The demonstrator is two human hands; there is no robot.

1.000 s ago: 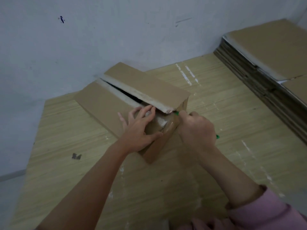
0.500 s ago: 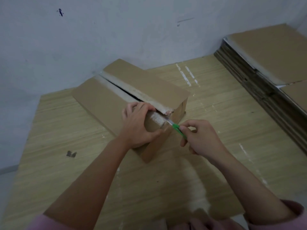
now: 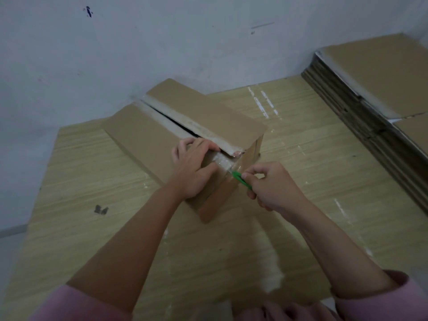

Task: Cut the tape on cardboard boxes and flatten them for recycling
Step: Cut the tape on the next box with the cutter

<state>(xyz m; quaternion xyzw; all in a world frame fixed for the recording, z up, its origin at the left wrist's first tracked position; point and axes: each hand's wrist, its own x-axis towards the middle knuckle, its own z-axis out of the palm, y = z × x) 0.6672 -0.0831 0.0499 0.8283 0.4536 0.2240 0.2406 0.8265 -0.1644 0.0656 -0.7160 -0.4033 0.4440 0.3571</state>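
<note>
On the wooden floor [image 3: 92,170] sits the long brown cardboard box [image 3: 143,140], top seam already slit, end tape not yet; left hand [image 3: 192,172] grips its corner, right hand [image 3: 271,186] pinches a green cutter [image 3: 240,179], flattened stack [image 3: 370,89] waiting nearby

A pale wood-grain floor [image 3: 97,186] carries everything here, running up to the wall at its far edge. Sitting on it near that far edge, the cardboard box [image 3: 143,144], long side angled toward the wall. Over at the right edge, a stack of flattened cardboard [image 3: 379,93] lies on the boards, well apart from the box. White scuffs streak the wood, and a small dark scrap [image 3: 101,209] rests toward the left edge.
</note>
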